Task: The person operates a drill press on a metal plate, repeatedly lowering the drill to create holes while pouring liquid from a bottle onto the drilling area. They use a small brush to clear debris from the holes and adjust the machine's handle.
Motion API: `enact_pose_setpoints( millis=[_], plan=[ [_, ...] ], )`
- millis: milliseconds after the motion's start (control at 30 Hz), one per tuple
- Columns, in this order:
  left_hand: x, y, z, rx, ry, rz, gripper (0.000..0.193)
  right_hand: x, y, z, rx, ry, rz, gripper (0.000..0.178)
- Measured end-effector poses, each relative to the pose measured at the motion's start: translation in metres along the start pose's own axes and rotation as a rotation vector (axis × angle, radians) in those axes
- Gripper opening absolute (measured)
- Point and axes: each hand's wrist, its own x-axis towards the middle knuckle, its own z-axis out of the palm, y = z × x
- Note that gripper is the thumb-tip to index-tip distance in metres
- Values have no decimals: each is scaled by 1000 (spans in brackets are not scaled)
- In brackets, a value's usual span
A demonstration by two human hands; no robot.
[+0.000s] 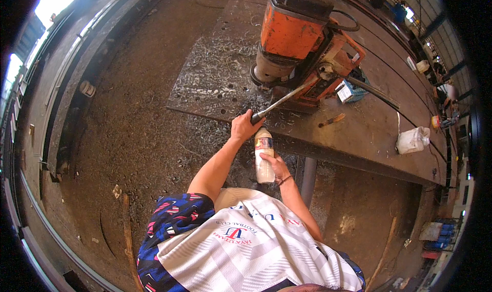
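My left hand [245, 125] is closed round the black grip at the end of a metal feed lever [291, 97]. That lever runs up to the hub of an orange drill press [293, 30], which looks like a portable magnetic drill. In my right hand [277, 166] is a plastic bottle [265, 158] with whitish liquid and a coloured label, held upright close to the table's near edge. Under the drill lies a steel plate [205, 82] with several holes, strewn with metal shavings. The drill's cutting tip is hidden from sight.
On the steel table [369, 143] to the right lie a brush [332, 120], a blue-and-white box [350, 92] and a white plastic container [413, 140]. A dark cable [415, 120] crosses there. A white cup [87, 89] rests at the far left; shavings cover the ground [138, 138].
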Motion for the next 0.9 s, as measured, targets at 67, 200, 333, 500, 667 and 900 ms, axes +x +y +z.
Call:
enact_pose_setpoints(
  millis=[67,200,333,500,667,900],
  plan=[
    [0,0,0,3,-6,-2,49,-1,-1,1,5,0,-2,35],
    [0,-2,4,11,-9,-2,49,-4,-4,4,18,-2,-17,36],
    [0,-4,8,8,-6,6,49,-5,-3,6,1,31,-73,35],
    [-1,-3,8,21,15,17,48,-3,-1,5,-4,21,-89,36],
    [-1,1,5,-21,-14,2,48,-7,-6,7,-6,40,-33,34],
    [-1,-1,11,-14,11,12,50,-7,-6,7,2,24,-40,33]
  ],
)
